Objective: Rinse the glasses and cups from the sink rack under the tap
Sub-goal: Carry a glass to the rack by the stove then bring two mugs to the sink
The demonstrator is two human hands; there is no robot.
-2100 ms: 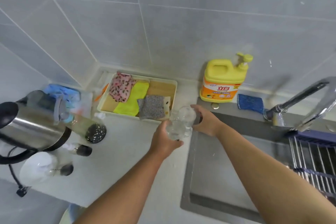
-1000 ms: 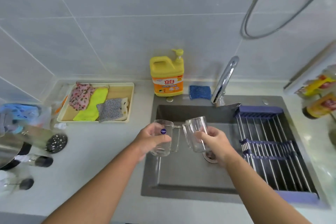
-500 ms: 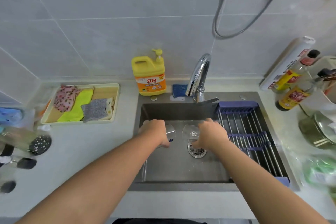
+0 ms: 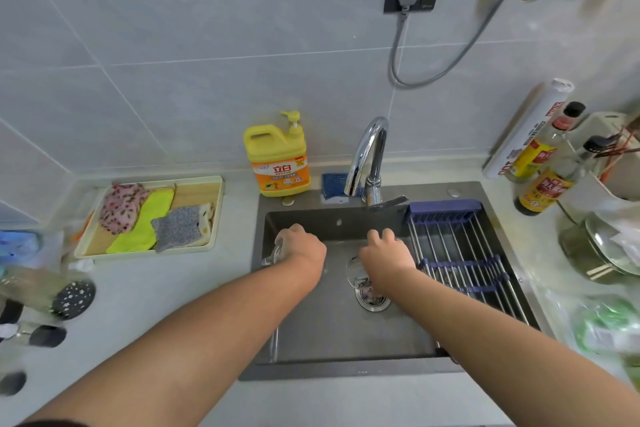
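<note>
I am holding both pieces low in the sink (image 4: 329, 333). My left hand (image 4: 304, 250) is curling round a clear glass mug (image 4: 275, 251), of which only the side past my knuckles is showing, and my right hand (image 4: 388, 253) is wrapping a plain glass (image 4: 355, 270) just above the drain (image 4: 373, 300). Neither piece is under the tap (image 4: 369, 152) yet, and I am seeing no water coming from the spout. To do this well I am judging that I need a hand free for the lever (image 4: 388, 202) — so I am thinking of resting one piece gently on the basin floor, glass not knocking glass. Then I would be bringing the other mouth-up beneath the spout and turning it so the water is reaching every wall. Wet glass is slippery, so I am gripping firmly, not hard. The sink rack (image 4: 457, 250) is spanning the basin just beside my right hand.
</note>
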